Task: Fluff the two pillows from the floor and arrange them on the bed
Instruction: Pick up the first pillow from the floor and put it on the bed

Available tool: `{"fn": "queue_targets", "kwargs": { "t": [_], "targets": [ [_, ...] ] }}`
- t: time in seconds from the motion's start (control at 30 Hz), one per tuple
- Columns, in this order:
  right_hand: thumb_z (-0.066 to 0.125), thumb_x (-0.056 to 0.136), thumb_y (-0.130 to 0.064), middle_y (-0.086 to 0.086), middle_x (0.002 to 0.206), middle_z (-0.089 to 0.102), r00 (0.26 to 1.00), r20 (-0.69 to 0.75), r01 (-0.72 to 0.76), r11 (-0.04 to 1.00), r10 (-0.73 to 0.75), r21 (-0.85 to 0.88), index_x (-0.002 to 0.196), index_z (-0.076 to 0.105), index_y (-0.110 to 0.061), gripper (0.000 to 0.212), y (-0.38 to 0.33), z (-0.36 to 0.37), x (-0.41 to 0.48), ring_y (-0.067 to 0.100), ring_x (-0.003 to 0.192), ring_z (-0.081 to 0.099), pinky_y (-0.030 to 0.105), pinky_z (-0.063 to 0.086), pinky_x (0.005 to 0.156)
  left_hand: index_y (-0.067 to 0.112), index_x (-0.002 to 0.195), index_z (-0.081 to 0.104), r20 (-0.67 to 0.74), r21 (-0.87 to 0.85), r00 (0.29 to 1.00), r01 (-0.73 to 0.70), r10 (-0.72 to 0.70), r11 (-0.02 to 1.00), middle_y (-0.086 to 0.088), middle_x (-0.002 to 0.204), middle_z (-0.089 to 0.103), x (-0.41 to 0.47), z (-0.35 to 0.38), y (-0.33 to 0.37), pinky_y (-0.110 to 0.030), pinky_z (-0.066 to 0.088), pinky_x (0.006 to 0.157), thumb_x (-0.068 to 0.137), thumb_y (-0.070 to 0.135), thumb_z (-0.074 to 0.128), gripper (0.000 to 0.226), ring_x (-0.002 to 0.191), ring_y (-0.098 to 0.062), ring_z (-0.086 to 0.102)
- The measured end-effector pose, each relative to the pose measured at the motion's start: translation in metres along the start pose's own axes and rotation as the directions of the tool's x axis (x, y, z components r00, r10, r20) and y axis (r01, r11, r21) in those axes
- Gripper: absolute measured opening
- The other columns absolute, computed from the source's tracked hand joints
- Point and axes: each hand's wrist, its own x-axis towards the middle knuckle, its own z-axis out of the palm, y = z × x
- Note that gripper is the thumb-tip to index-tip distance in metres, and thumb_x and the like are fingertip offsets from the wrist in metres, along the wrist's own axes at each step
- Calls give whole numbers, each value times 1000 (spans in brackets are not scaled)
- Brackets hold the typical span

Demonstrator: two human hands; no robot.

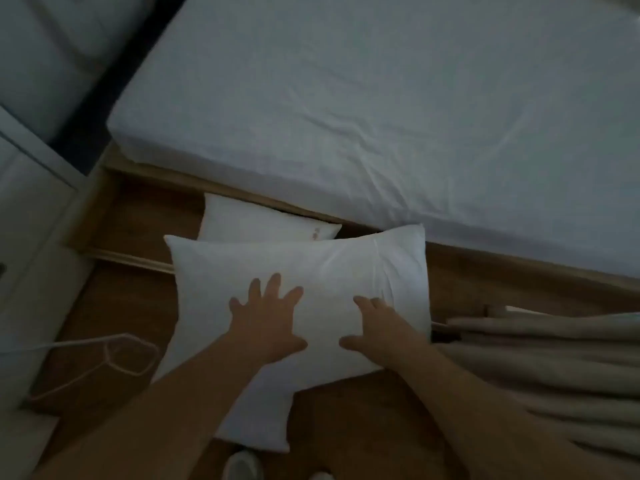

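Two white pillows lie on the wooden floor beside the bed. The near pillow is large and partly covers the far pillow, which is tucked against the bed frame. My left hand is spread flat over the near pillow with fingers apart. My right hand is just to its right, also with fingers apart, at the pillow's surface. Neither hand has a grip on the fabric. The bed has a bare white fitted sheet with a few creases.
A white cable loops on the floor at the left, near a white cabinet. Beige curtain folds lie along the right. A wooden bed frame edge runs below the mattress. A shoe tip shows at the bottom.
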Motion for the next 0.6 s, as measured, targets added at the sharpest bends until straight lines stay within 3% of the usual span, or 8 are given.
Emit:
{"fn": "queue_targets", "kwargs": {
  "t": [0.1,0.17,0.23,0.33,0.43,0.5,0.53,0.6],
  "targets": [
    [76,65,-57,2,158,4,992,-61,86,956,-107,-281,147,-8,-29,121,15,25,66,31,143,11,58,23,111,33,140,-25,-12,265,1000,-14,17,964,-10,155,-27,54,38,-17,-74,-2,105,56,73,69,132,139,-43,-23],
    [80,58,-58,1,157,-19,990,-43,107,910,-135,-401,143,-23,-29,137,27,43,109,31,144,-13,63,7,112,28,134,-38,-32,312,999,16,-6,950,-13,151,-33,91,68,-31,-76,-7,101,45,78,71,149,136,-45,-29],
    [82,52,-60,3,153,-32,987,-31,126,874,-159,-469,138,-34,-29,147,44,68,148,33,139,-27,66,-2,110,24,131,-42,-60,334,998,42,-23,942,-17,149,-36,119,105,-44,-77,-9,99,37,81,70,157,133,-48,-32],
    [80,50,-62,9,151,-35,975,-73,139,834,-209,-533,135,-38,-25,150,70,104,193,36,137,-30,70,-3,108,17,133,-41,-133,418,991,53,4,907,-24,147,-36,154,148,-55,-79,-14,94,36,84,65,158,130,-51,-34],
    [78,54,-62,13,158,-11,961,-141,113,805,-237,-583,144,-20,-16,140,83,131,225,36,143,-11,70,3,107,13,141,-27,-180,468,982,34,58,883,-28,154,-16,179,172,-58,-80,-11,95,51,77,65,144,137,-52,-15],
    [80,57,-54,16,152,24,930,-235,90,795,-283,-600,146,12,-8,120,86,141,240,33,140,21,69,13,105,9,147,5,-196,510,975,6,109,860,-31,151,18,190,176,-55,-79,4,100,63,61,70,119,138,-49,16],
    [81,60,-44,16,138,45,884,-318,94,798,-342,-595,137,34,-7,98,88,146,246,31,129,40,66,24,102,6,142,30,-244,506,955,-22,168,862,-30,140,40,193,178,-52,-76,17,101,67,48,73,96,130,-45,37],
    [77,63,-20,9,95,65,775,-458,125,816,-436,-564,100,61,-12,42,88,145,254,28,89,60,50,44,85,4,102,64,-363,526,873,-98,327,845,-21,96,66,197,179,-48,-60,47,89,73,19,69,33,90,-35,64]
  ]
}}
